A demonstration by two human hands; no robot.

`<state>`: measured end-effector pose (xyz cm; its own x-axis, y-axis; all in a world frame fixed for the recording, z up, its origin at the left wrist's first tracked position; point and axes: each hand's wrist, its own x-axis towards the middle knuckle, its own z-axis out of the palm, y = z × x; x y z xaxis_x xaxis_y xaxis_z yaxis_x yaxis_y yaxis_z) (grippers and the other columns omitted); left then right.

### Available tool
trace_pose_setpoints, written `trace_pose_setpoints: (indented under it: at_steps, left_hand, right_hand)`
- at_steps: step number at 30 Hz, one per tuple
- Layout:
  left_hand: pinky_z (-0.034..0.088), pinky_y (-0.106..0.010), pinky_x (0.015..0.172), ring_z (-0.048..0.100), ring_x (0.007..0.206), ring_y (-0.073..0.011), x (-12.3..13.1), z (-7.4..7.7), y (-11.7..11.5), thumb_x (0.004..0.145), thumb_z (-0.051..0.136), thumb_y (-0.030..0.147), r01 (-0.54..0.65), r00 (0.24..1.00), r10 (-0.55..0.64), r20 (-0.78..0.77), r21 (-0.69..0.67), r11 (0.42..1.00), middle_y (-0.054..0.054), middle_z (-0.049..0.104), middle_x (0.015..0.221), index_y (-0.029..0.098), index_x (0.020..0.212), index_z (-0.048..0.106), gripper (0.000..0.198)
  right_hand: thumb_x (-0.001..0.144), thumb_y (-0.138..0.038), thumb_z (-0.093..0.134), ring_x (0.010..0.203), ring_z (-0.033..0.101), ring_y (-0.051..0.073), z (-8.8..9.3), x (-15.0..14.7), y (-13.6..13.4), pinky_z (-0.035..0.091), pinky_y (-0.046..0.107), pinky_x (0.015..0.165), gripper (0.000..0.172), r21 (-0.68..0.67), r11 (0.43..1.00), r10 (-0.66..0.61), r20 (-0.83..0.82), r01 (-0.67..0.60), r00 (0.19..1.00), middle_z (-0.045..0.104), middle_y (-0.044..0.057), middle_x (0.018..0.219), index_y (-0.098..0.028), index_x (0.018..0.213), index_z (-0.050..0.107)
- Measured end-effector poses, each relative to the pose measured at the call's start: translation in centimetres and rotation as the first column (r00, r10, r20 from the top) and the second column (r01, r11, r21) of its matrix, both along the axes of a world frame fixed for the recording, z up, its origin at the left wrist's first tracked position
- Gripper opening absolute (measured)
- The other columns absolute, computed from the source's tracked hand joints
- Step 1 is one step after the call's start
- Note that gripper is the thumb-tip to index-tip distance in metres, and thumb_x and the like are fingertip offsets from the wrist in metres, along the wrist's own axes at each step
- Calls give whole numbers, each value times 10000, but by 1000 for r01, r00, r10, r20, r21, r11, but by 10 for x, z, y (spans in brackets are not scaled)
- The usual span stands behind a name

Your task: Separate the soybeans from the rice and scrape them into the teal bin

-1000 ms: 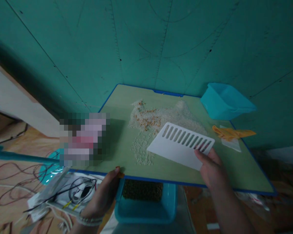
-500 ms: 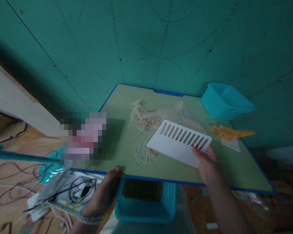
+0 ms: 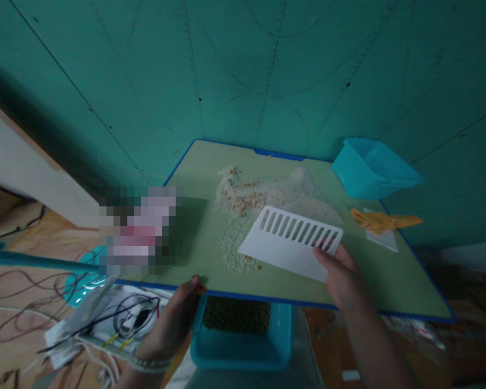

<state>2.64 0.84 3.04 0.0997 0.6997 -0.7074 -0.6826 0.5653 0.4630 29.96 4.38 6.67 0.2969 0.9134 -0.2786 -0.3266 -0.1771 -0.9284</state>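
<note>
My right hand [image 3: 342, 275] is closed round one end of a white slotted plastic scraper [image 3: 279, 248], thumb on top. The scraper is held over the green tabletop [image 3: 405, 286], covering part of the pale grain [image 3: 308, 192] behind it. Orange-yellow kernels [image 3: 245, 202] lie mixed among the grain on the left side of the pile. My left hand [image 3: 182, 308] is at the table's front edge, its thumb over a small orange piece [image 3: 201, 290]; its other fingers are hidden. Just right of it, below the edge, a blue tub [image 3: 243, 354] holds dark granules [image 3: 237, 316].
A teal bin [image 3: 372, 170] stands at the back right corner. In front of it, an orange cloth [image 3: 383, 220] lies on a flat pale piece [image 3: 384, 240]. Cables and a grey tray [image 3: 113, 346] lie at lower left. A green wall [image 3: 243, 70] rises behind the table.
My right hand has drawn the scraper slightly left and toward me. A few kernels near its left tip have shifted toward the front. The left hand stays in place.
</note>
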Motion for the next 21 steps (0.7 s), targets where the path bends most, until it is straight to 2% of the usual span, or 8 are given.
trace_pose_setpoints:
  at_steps: [6,9,15,21]
  left_hand:
    - [477,-294,877,650,903,-200,2,4,-1,778,576,193,-20,998,22,-51,36,999,-31,652,1142,191,1148,563,371]
    - [495,-294,843,650,902,-203,1,5,-1,794,549,199,-13,999,14,-49,28,1000,-38,669,1106,179,1134,570,341]
    - [507,-300,802,653,890,-223,0,0,-1,799,542,219,26,999,-25,-26,25,999,-43,712,971,189,1211,530,413]
    - [508,-322,791,663,844,-231,2,4,-1,769,583,203,-24,999,25,-31,24,999,-38,690,1049,219,1252,500,491]
  right_hand:
    - [636,-308,726,889,650,272,3,-3,-4,452,427,820,295,7,1000,27,8,-27,1000,729,20,854,-240,903,620]
    - [635,-314,729,883,650,271,2,-3,-4,454,421,811,296,-6,999,36,17,-36,999,730,10,848,-249,903,621]
    - [613,-320,745,802,658,247,1,-6,-7,459,401,786,297,-16,999,35,18,-35,999,727,18,829,-237,878,637]
    - [634,-339,728,794,654,253,1,-5,-9,455,398,760,293,-39,997,63,29,-62,998,725,23,816,-240,892,631]
